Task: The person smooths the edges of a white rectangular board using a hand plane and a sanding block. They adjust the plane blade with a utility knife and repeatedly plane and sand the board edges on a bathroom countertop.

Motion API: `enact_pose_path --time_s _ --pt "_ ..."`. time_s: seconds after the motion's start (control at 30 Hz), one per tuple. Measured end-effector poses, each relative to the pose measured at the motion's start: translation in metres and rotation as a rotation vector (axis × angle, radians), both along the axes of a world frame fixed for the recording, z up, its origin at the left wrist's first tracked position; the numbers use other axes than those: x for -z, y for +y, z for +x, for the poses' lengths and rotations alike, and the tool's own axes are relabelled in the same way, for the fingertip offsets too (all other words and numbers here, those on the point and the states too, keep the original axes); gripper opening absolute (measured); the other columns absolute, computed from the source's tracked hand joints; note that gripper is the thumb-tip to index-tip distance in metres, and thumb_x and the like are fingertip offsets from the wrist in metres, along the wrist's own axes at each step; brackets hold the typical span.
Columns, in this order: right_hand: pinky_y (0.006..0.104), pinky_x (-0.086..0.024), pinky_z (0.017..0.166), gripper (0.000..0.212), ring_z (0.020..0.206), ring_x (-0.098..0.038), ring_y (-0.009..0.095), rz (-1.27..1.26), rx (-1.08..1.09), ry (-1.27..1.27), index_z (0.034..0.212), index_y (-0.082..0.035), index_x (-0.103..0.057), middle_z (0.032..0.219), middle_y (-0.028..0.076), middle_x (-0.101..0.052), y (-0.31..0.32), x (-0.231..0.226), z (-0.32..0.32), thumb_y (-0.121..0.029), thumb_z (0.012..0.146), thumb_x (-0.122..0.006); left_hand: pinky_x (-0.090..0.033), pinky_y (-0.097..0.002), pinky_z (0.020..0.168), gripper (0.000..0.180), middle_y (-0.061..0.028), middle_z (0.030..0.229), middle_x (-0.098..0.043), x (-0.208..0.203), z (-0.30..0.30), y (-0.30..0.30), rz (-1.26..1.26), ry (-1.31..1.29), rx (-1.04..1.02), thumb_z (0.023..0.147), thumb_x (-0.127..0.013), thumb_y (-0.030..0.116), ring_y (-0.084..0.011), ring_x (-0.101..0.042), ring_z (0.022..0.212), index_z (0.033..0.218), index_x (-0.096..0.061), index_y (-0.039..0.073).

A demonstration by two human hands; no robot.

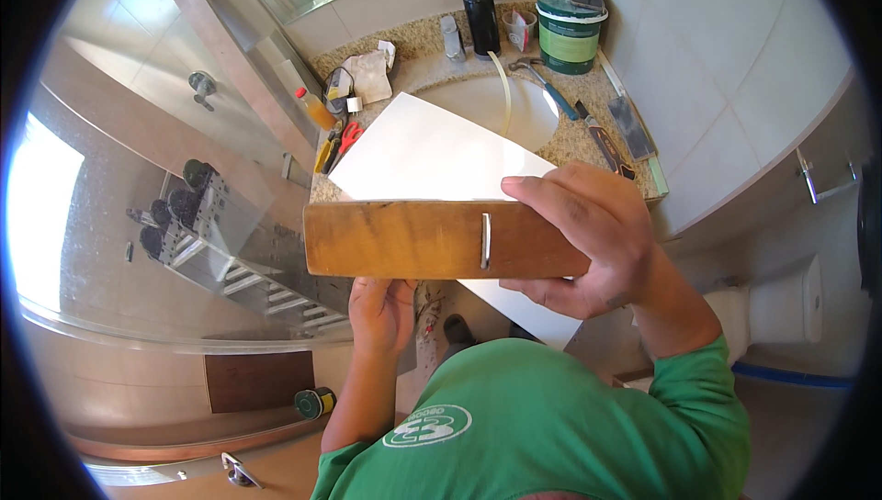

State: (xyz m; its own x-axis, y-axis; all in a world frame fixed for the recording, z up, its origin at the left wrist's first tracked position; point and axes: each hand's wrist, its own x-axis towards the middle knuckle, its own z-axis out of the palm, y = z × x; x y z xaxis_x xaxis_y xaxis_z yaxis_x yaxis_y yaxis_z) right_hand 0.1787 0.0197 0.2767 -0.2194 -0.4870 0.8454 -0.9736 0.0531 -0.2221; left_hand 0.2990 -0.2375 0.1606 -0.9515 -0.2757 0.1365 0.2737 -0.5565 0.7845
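Note:
My right hand (593, 234) is closed around the right end of a wooden hand plane (395, 239), its thumb along the upper edge and fingers underneath. The plane's flat brown sole faces up at me, with a metal blade edge showing in a narrow slot. My left hand (381, 316) is at the plane's lower edge, near its left end. Its fingertips are hidden behind the wood, and whether they grip it cannot be made out. Behind the plane lies a flat white board (432, 151), slanting over part of the sink; one corner shows below my right hand.
Around the sink (537, 105) on the granite counter are a hammer (551, 91), a handsaw (606, 144), red-handled pliers (349, 137), a dark bottle (480, 18) and a green bucket (571, 32) with a phone on its lid. A toilet (781, 303) stands right, a glass partition left.

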Motion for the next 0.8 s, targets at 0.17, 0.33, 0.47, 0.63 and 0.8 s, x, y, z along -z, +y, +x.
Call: enact_pose_path --time_s 0.17,0.33,0.47,0.63,0.8 --pt "0.0388 -0.052 0.062 0.072 0.071 -0.063 0.031 0.013 0.025 -0.028 0.126 0.001 -0.063 0.089 0.014 -0.064 -0.004 0.006 -0.002 -0.021 0.064 -0.092 -0.051 -0.0420 0.095 0.027 -0.0115 0.110 -0.067 -0.016 0.000 0.009 -0.091 0.036 0.109 0.106 -0.056 0.029 -0.0252 -0.063 0.104 0.103 -0.062 0.003" --pt "0.0381 -0.055 0.067 0.063 0.075 -0.068 0.029 0.082 0.021 -0.187 0.124 0.006 -0.064 0.094 0.019 -0.070 -0.005 0.012 0.001 -0.023 0.075 -0.090 -0.050 -0.0402 0.097 0.021 -0.0164 0.111 -0.068 -0.021 -0.001 0.017 -0.178 0.023 0.136 0.104 -0.056 0.019 -0.0254 -0.065 0.103 0.106 -0.063 -0.001" --pt "0.0319 -0.050 0.058 0.052 0.068 -0.063 0.018 -0.146 -0.394 -1.138 0.115 0.003 -0.064 0.087 0.012 -0.068 -0.013 0.028 0.006 -0.042 0.092 -0.075 -0.050 -0.0388 0.099 0.019 -0.0179 0.117 -0.069 -0.016 -0.001 0.016 -0.136 0.021 0.128 0.102 -0.057 0.009 -0.0249 -0.066 0.107 0.114 -0.064 -0.003" --pt "0.0267 -0.042 0.050 0.061 0.058 -0.056 0.015 -0.252 -0.787 -1.676 0.122 -0.001 -0.060 0.077 0.010 -0.063 -0.009 0.036 0.006 -0.058 0.099 -0.058 -0.050 -0.0393 0.098 0.023 -0.0159 0.117 -0.069 -0.009 0.004 0.009 -0.152 -0.056 0.080 0.099 -0.061 0.009 -0.0251 -0.066 0.107 0.120 -0.063 -0.001" --pt "0.0281 -0.047 0.052 0.072 0.059 -0.057 0.018 -0.266 -0.894 -1.732 0.139 0.002 -0.054 0.080 0.015 -0.065 -0.003 0.024 0.011 -0.059 0.100 -0.055 -0.049 -0.0385 0.095 0.025 -0.0140 0.110 -0.070 -0.005 0.004 0.005 -0.181 -0.111 0.035 0.097 -0.065 0.015 -0.0248 -0.065 0.103 0.118 -0.064 0.002"
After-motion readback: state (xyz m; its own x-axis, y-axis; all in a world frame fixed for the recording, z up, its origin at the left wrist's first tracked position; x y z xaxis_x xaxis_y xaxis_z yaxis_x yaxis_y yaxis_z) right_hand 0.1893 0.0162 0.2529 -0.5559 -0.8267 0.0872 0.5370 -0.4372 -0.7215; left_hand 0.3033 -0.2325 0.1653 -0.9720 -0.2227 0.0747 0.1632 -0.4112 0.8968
